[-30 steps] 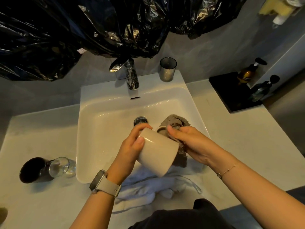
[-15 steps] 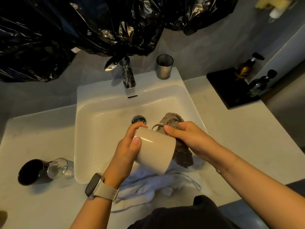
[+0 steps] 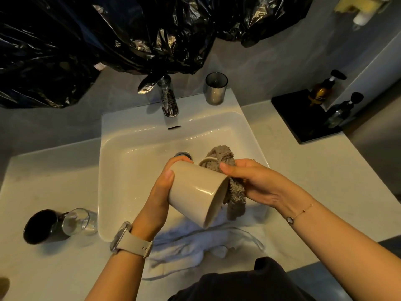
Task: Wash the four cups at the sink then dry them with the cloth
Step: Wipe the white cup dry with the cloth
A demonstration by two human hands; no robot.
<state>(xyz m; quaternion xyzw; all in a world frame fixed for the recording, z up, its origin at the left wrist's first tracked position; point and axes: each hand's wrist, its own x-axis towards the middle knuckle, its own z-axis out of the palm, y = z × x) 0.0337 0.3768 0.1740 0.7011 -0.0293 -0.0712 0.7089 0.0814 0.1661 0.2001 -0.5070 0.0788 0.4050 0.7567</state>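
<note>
My left hand (image 3: 159,193) grips a beige mug (image 3: 195,192) over the white sink (image 3: 134,153), tilted with its mouth facing down and to the right. My right hand (image 3: 258,183) holds a grey cloth (image 3: 235,196) pressed against the mug's side and rim near the handle. A black cup (image 3: 40,225) and a clear glass (image 3: 79,221) lie on their sides on the counter to the left of the sink. A metal cup (image 3: 216,88) stands upright on the sink's back ledge.
The chrome tap (image 3: 167,96) rises behind the basin, with its drain (image 3: 184,154) just past my left fingers. A white towel (image 3: 195,242) lies crumpled over the sink's front edge. Two pump bottles (image 3: 321,90) stand on a black tray (image 3: 303,118) at the right. Black plastic sheeting (image 3: 108,40) hangs above.
The mug has turned in my left hand, its mouth now showing at the lower right. My right hand has shifted the cloth slightly along the mug's side.
</note>
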